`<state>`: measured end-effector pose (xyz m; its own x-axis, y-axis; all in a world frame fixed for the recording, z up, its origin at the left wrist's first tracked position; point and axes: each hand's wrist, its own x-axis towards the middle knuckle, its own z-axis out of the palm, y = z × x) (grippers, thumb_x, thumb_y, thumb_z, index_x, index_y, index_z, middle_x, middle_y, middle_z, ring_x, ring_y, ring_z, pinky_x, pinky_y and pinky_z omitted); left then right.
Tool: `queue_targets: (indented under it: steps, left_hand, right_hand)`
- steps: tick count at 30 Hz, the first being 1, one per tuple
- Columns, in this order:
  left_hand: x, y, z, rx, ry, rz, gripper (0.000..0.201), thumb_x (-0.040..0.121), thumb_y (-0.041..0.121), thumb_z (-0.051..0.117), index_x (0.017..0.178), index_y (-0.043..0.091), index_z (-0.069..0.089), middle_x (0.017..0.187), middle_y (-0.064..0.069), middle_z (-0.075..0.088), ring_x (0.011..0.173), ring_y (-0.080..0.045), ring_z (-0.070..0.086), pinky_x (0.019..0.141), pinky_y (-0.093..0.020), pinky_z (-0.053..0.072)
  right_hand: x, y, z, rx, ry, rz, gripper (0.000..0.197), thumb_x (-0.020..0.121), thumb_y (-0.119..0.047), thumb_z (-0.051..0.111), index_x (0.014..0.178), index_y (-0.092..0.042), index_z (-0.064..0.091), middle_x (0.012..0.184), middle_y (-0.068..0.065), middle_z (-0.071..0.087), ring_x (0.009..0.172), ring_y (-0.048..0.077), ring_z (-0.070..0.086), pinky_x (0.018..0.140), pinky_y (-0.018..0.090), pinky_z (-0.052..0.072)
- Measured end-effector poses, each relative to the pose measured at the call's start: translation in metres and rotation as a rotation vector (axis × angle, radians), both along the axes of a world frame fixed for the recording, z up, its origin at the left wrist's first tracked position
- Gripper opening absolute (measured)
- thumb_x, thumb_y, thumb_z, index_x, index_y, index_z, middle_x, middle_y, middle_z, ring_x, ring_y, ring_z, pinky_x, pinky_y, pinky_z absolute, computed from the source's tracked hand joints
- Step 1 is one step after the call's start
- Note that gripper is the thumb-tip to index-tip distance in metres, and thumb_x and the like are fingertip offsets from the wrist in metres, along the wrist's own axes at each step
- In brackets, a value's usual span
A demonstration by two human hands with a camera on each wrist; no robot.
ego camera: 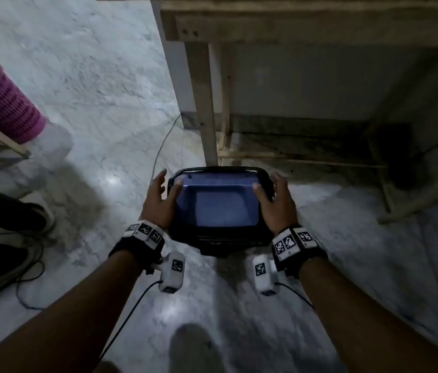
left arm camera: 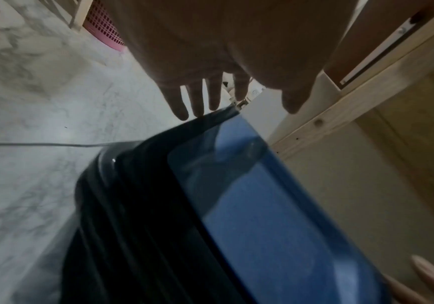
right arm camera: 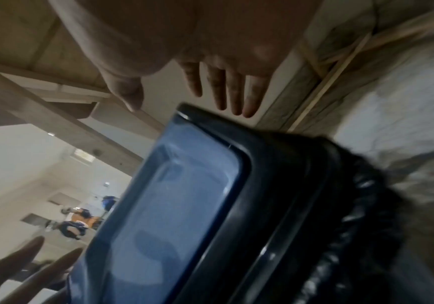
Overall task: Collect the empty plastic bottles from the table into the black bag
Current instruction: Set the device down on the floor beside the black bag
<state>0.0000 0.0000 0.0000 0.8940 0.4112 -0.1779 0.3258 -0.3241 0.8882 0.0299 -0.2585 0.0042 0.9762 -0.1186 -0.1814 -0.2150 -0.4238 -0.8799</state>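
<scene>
- Seemingly this is the setup step: a blue bin [ego camera: 223,205] on the floor has the black bag [ego camera: 220,239] stretched over its rim, and both hands flank it.
- Left hand [ego camera: 158,200] sits at the bin's left edge, fingers spread and fairly straight; the thumb reaches toward the rim, though contact cannot be told through the blur.
- Right hand [ego camera: 277,203] mirrors it at the right edge, fingers likewise spread, pinching nothing.
- Inside, the bin looks empty, so no collecting shows as done.
- No plastic bottles appear in any view; the wooden table [ego camera: 293,25] stands at the far side, only its underside and leg showing.
- Next, I judge, the hands must leave the bin and reach up to the tabletop for a bottle.
</scene>
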Motion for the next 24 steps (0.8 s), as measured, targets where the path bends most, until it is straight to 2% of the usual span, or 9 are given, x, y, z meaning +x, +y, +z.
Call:
queue_targets:
  steps: [3,5,7,10,14,16,18,21,24]
  left_hand:
    - [0.011,0.0,-0.033,-0.063,-0.083,-0.004,0.062,0.093,0.052,0.054,0.149,0.032,0.036,0.153,-0.001,0.042,0.134,-0.012,0.043,0.102,-0.023,0.036]
    - [0.012,-0.001,-0.049,-0.053,-0.107,0.001,0.061,0.092,0.058,0.05,0.147,0.037,0.037,0.151,0.003,0.044,0.133,-0.011,0.042,0.108,-0.03,0.035]
    - [0.009,-0.002,-0.057,-0.01,-0.161,0.012,0.057,0.094,0.058,0.047,0.146,0.037,0.038,0.15,0.005,0.045,0.132,-0.011,0.042,0.107,-0.029,0.032]
    - [0.005,-0.003,-0.056,0.024,-0.212,0.03,0.054,0.093,0.058,0.045,0.143,0.039,0.041,0.148,0.008,0.047,0.135,-0.014,0.042,0.105,-0.027,0.031]
    - [0.001,-0.016,-0.028,0.027,-0.296,0.032,0.049,0.094,0.057,0.046,0.141,0.045,0.042,0.146,0.01,0.049,0.13,-0.006,0.043,0.109,-0.031,0.033]
    - [0.0,-0.035,-0.014,-0.02,-0.339,-0.014,0.047,0.094,0.056,0.047,0.14,0.047,0.044,0.145,0.013,0.05,0.132,-0.006,0.044,0.112,-0.034,0.035]
    - [0.005,-0.063,-0.006,-0.034,-0.349,-0.087,0.043,0.094,0.055,0.047,0.137,0.049,0.044,0.141,0.018,0.05,0.132,-0.006,0.045,0.11,-0.033,0.036]
    - [0.018,-0.123,-0.007,-0.084,-0.377,-0.233,0.052,0.095,0.054,0.048,0.145,0.042,0.039,0.145,0.015,0.047,0.134,-0.005,0.042,0.108,-0.027,0.035]
    - [0.03,-0.193,-0.016,-0.167,-0.41,-0.365,0.054,0.097,0.047,0.05,0.148,0.034,0.039,0.148,0.011,0.048,0.132,0.0,0.043,0.106,-0.016,0.036]
  right_hand:
    - [0.01,0.009,-0.033,0.056,-0.055,0.003,0.068,0.09,-0.051,0.056,0.147,-0.022,0.033,0.15,0.005,0.044,0.135,0.022,0.044,0.108,0.029,0.035]
    - [0.011,0.014,-0.052,0.059,-0.108,-0.008,0.068,0.091,-0.054,0.051,0.147,-0.022,0.033,0.151,0.005,0.044,0.136,0.022,0.043,0.112,0.034,0.035]
    - [0.008,0.018,-0.065,0.038,-0.16,-0.032,0.069,0.09,-0.058,0.046,0.147,-0.021,0.034,0.15,0.007,0.045,0.137,0.025,0.043,0.113,0.04,0.035]
    - [0.004,0.022,-0.069,0.007,-0.2,-0.06,0.074,0.086,-0.066,0.037,0.147,-0.024,0.033,0.149,0.005,0.046,0.135,0.026,0.044,0.111,0.043,0.037]
    - [-0.006,0.012,-0.048,0.044,-0.273,-0.077,0.067,0.094,-0.056,0.042,0.151,-0.024,0.028,0.154,0.004,0.041,0.139,0.024,0.04,0.113,0.038,0.034]
    - [-0.011,-0.009,-0.032,0.039,-0.307,-0.122,0.064,0.095,-0.05,0.044,0.151,-0.023,0.028,0.154,0.005,0.041,0.138,0.024,0.041,0.11,0.032,0.033]
    - [-0.016,-0.042,-0.02,0.021,-0.322,-0.192,0.062,0.096,-0.047,0.046,0.15,-0.023,0.03,0.152,0.006,0.044,0.137,0.025,0.043,0.105,0.028,0.033]
    - [-0.032,-0.105,-0.016,0.0,-0.341,-0.322,0.059,0.096,-0.047,0.045,0.149,-0.023,0.033,0.152,0.003,0.044,0.136,0.022,0.042,0.1,0.021,0.03]
    - [-0.052,-0.168,-0.025,-0.023,-0.383,-0.472,0.057,0.096,-0.047,0.046,0.145,-0.019,0.039,0.149,0.004,0.046,0.136,0.021,0.042,0.102,0.021,0.029]
